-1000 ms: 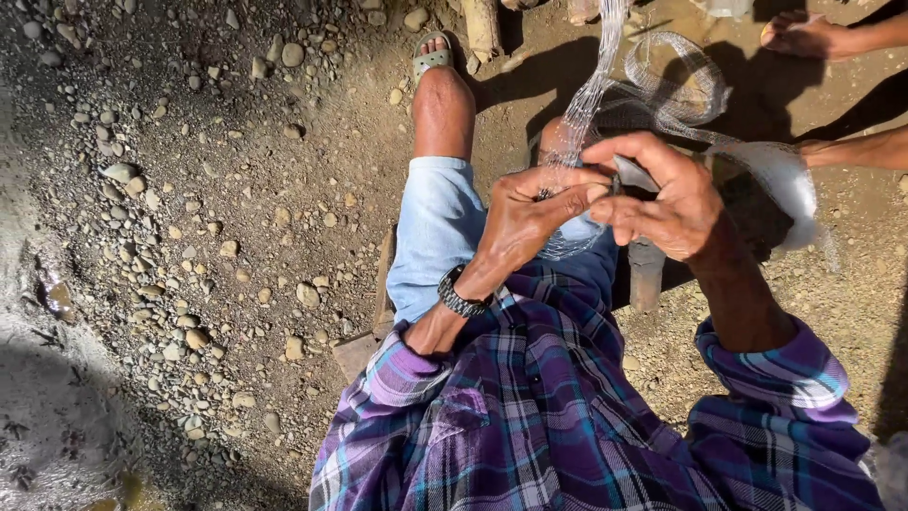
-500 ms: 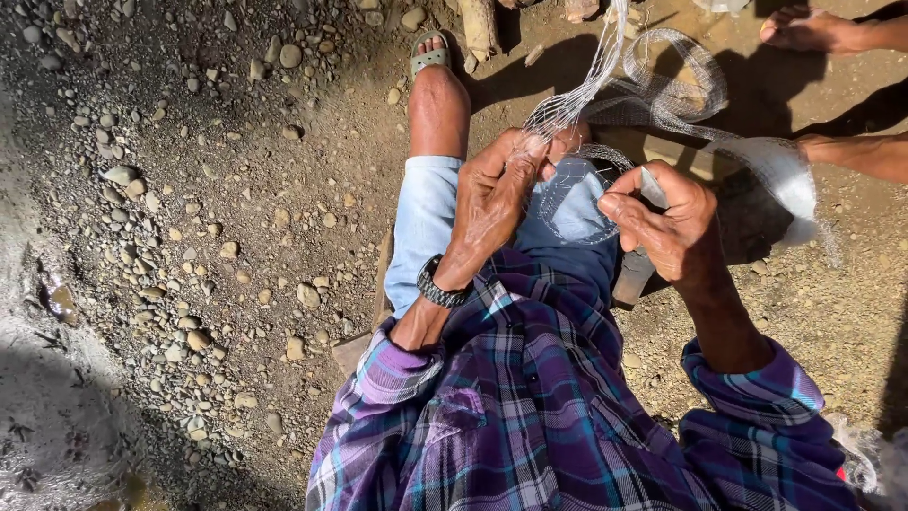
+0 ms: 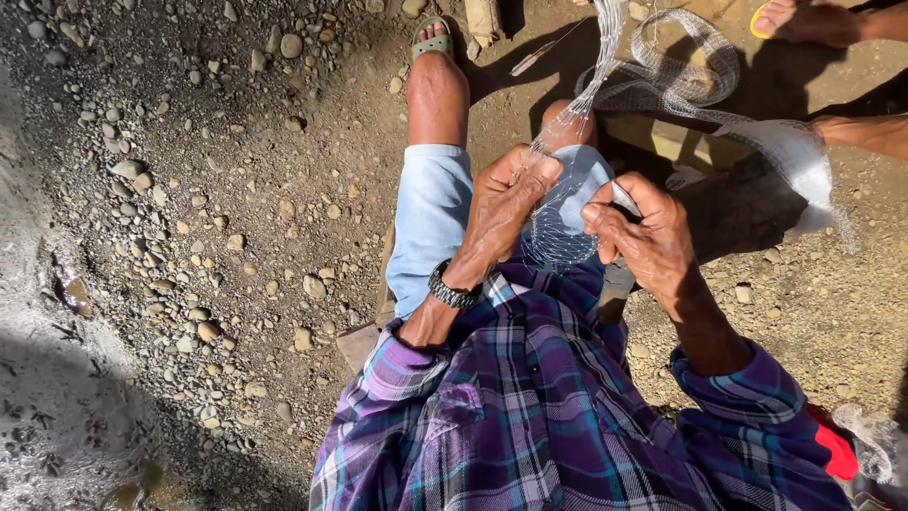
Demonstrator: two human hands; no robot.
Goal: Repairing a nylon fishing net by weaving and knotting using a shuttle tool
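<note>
A fine white fishing net (image 3: 662, 80) runs from the top of the head view down to my lap, where its mesh spreads over my knees. My left hand (image 3: 506, 203), with a dark watch on the wrist, pinches the gathered net strand at its top. My right hand (image 3: 643, 232) is closed on a small pale tool against the mesh, close beside the left hand. I sit in a purple plaid shirt and light blue shorts, my left leg stretched out with a green sandal (image 3: 432, 43) on the foot.
Gravel and pebbles (image 3: 189, 218) cover the ground on the left. A wooden plank (image 3: 672, 142) lies under the net. Another person's foot (image 3: 804, 19) and leg (image 3: 861, 132) are at the top right. A bunched white part of the net (image 3: 794, 161) lies right.
Both hands have come lower onto my lap. The left hand slid down the net strand, and the right hand turned inward toward the mesh.
</note>
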